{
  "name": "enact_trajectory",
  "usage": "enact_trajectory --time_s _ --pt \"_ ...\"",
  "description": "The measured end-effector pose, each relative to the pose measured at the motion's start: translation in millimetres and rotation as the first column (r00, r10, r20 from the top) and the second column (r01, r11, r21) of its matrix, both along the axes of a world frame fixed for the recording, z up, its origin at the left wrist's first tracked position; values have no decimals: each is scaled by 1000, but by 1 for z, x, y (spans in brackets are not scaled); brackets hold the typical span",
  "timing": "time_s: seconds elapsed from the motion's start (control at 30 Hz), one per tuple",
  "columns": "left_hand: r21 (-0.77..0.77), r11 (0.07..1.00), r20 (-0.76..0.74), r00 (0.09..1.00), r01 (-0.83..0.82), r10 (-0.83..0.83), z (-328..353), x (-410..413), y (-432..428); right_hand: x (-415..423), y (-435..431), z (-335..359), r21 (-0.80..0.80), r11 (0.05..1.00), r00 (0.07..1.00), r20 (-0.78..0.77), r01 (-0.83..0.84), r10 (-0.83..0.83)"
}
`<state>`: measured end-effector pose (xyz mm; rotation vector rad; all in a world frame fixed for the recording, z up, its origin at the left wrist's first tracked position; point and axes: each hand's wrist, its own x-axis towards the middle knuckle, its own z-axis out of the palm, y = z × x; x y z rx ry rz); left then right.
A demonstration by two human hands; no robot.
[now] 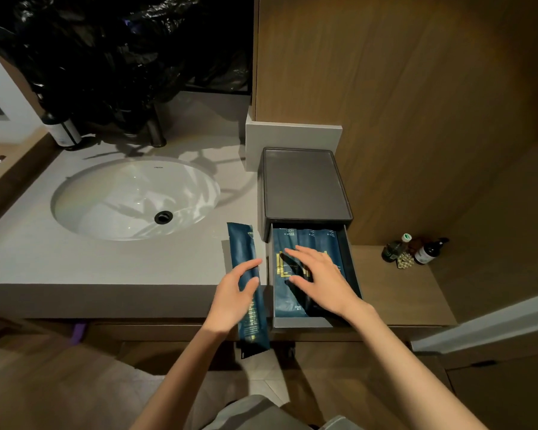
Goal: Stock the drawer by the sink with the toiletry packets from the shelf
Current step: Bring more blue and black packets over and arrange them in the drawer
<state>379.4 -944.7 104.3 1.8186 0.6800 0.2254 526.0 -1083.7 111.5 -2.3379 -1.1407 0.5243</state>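
A dark grey drawer box (305, 184) stands on the counter right of the sink, its drawer (302, 322) pulled out toward me. Dark blue toiletry packets (305, 243) with gold print lie flat inside it. My right hand (320, 279) rests spread on top of those packets, fingers apart. My left hand (235, 297) grips a long narrow blue packet (244, 252) that stands lengthwise just left of the drawer, its lower end hanging past the counter's front edge.
A white oval sink (134, 198) is set in the grey counter (106, 262). Black plastic bags (112, 57) pile behind the tap. A wood wall rises at right, with small bottles (416, 249) on a lower wooden ledge.
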Motion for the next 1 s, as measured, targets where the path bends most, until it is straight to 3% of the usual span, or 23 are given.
enact_trajectory --time_s 0.13,0.23,0.3,0.47,0.63,0.73,0.83,0.93,1.0 --pt "-98 993 154 985 -68 82 18 -9 8 -13 -5 16 297 942 982 -149 159 -118" --pt "-291 956 279 952 -37 122 33 -8 9 -24 -4 31 381 889 947 -284 256 -151" --pt "-332 943 338 934 4 115 41 -5 7 -29 -3 37 390 868 911 -386 306 -148" --pt "-308 951 394 915 37 92 56 10 0 -36 -4 46 342 870 817 -565 354 -110" --pt "-111 992 387 922 66 -18 67 21 -7 -33 -11 52 351 860 845 -512 370 -155" --pt "-112 994 399 916 5 40 75 21 -5 -25 -20 62 430 794 882 -388 429 -266" --pt "-265 960 359 915 -86 181 81 19 1 -19 -29 73 521 778 907 16 351 -420" --pt "-524 852 300 936 -1 186 83 21 5 -17 -34 77 508 856 742 538 93 -400" --pt "-649 759 277 945 52 172 86 27 3 -16 -33 76 457 885 619 722 -90 -310"
